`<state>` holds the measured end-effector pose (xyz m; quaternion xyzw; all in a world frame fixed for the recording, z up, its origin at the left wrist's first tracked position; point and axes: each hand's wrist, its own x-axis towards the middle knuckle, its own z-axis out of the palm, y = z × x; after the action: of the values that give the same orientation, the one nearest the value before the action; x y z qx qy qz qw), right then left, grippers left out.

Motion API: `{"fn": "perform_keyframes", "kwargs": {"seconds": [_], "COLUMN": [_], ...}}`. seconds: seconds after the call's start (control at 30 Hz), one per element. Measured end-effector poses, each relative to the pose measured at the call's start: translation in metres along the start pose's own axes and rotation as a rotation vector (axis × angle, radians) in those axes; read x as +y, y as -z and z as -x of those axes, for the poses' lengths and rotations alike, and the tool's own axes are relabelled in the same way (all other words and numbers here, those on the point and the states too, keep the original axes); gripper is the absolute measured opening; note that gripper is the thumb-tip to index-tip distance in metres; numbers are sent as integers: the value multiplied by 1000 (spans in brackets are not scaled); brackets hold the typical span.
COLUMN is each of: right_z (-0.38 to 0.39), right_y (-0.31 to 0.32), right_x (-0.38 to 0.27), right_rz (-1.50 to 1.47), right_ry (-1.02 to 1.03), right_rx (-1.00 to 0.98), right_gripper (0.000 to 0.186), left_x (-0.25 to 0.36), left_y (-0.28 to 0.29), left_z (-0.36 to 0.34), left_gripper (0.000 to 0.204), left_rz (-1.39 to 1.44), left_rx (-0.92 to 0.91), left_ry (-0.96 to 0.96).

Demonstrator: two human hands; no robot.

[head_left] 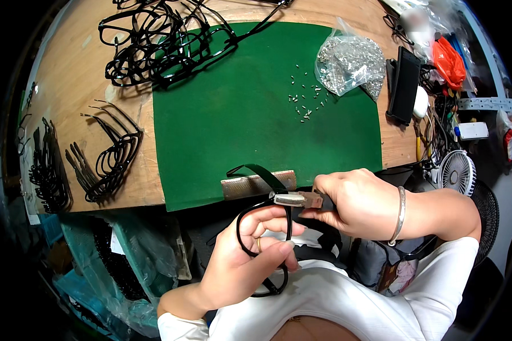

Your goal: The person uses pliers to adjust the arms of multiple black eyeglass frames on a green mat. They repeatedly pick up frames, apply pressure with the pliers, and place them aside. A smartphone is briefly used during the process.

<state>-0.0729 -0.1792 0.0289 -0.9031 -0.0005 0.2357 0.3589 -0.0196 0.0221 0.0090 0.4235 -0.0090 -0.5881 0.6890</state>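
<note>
My left hand [224,270] holds a black eyeglass frame [239,226] by its rim, fingers closed around it, near the front edge of the table. One temple arm [270,179] of the frame reaches out over a textured metal strip [239,187] at the table edge. In my right hand [358,202] is a pair of pliers [290,199], gripped by dark handles mostly hidden in the fist. Its flat metal jaws meet the frame's corner, where rim and temple join. Whether the jaws pinch the frame tightly, I cannot tell.
A green mat [239,113] covers the table's middle. On it lie a bag of small metal parts [350,59] and several loose pieces [306,105]. More black frames are piled at the back [153,51] and left [116,162]. A phone [404,85] and small fan [457,173] stand right.
</note>
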Motion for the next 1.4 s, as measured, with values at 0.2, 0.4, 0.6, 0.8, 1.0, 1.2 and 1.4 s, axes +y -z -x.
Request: {"fn": "perform_keyframes", "kwargs": {"seconds": [0.2, 0.4, 0.6, 0.8, 1.0, 1.2, 1.4], "right_z": [-9, -30, -36, -43, -38, -45, -43], "right_y": [35, 24, -37, -31, -38, -37, -38], "right_x": [-4, 42, 72, 58, 55, 52, 49], "right_rz": [-228, -151, 38, -13, 58, 96, 91], "right_ry": [-161, -126, 185, 34, 64, 49, 33], "right_rx": [-437, -269, 305, 212, 264, 273, 280], "right_gripper": [39, 42, 21, 23, 21, 22, 21], "left_x": [2, 9, 33, 54, 100, 85, 71], "left_y": [-2, -1, 16, 76, 135, 173, 185], "left_z": [1, -7, 24, -23, -10, 7, 37], "left_gripper": [44, 47, 49, 44, 41, 34, 25], "left_rz": [4, 16, -191, -665, -611, -1914, -1990], "left_rx": [-20, 5, 120, 484, 592, 1227, 1081], "left_ry": [-8, 11, -220, -488, -594, -327, -619]}}
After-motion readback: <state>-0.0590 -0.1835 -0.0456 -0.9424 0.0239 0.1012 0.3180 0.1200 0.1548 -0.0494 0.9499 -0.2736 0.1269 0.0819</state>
